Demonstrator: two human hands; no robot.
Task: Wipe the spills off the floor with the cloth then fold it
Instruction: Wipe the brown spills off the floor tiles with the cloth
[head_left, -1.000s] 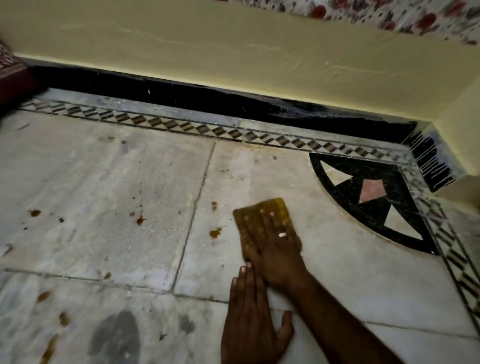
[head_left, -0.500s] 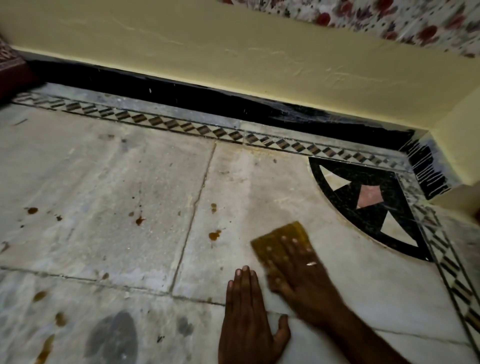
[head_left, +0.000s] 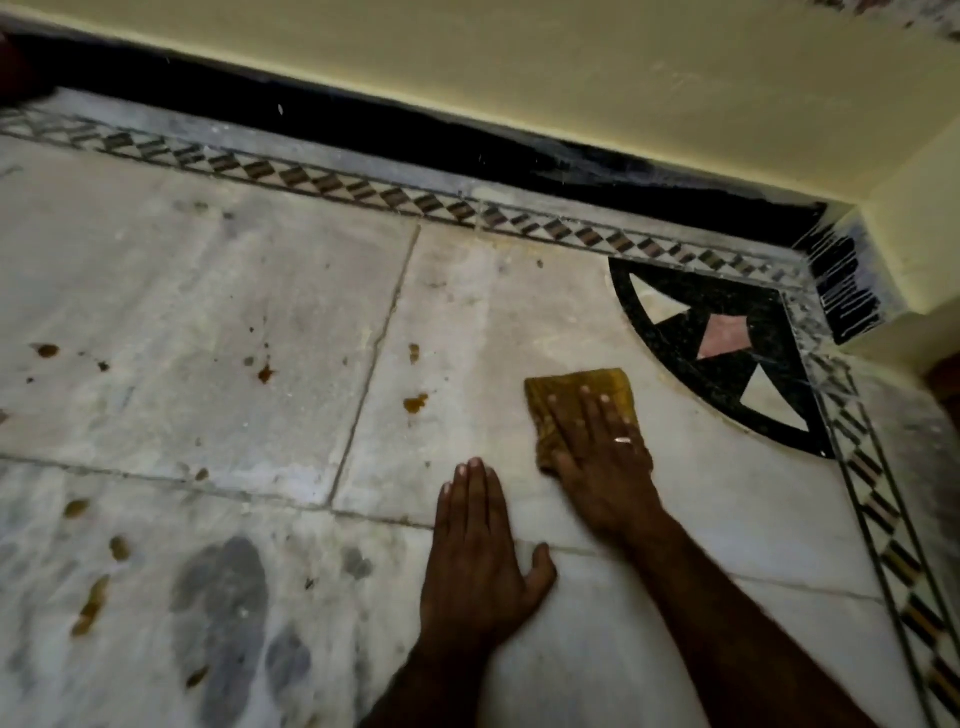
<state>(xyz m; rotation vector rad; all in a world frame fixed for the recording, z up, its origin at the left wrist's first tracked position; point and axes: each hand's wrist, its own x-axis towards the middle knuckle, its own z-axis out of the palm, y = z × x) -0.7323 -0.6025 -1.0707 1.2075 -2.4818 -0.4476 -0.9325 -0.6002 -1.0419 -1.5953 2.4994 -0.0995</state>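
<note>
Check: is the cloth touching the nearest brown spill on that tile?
Apart. The head view shows bare marble between the cloth and the brown spill to its left.

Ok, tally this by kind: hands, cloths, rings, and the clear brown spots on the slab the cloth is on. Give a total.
Hands: 2 (left hand, right hand)
Cloth: 1
Ring: 1
Brown spots on that slab: 2, faint specks left out
Total: 6

Cloth (head_left: 576, 387) mustard-yellow; spills (head_left: 415, 401) brown; floor (head_left: 182, 291) grey-white marble — border (head_left: 363, 189) diamond-patterned.
</note>
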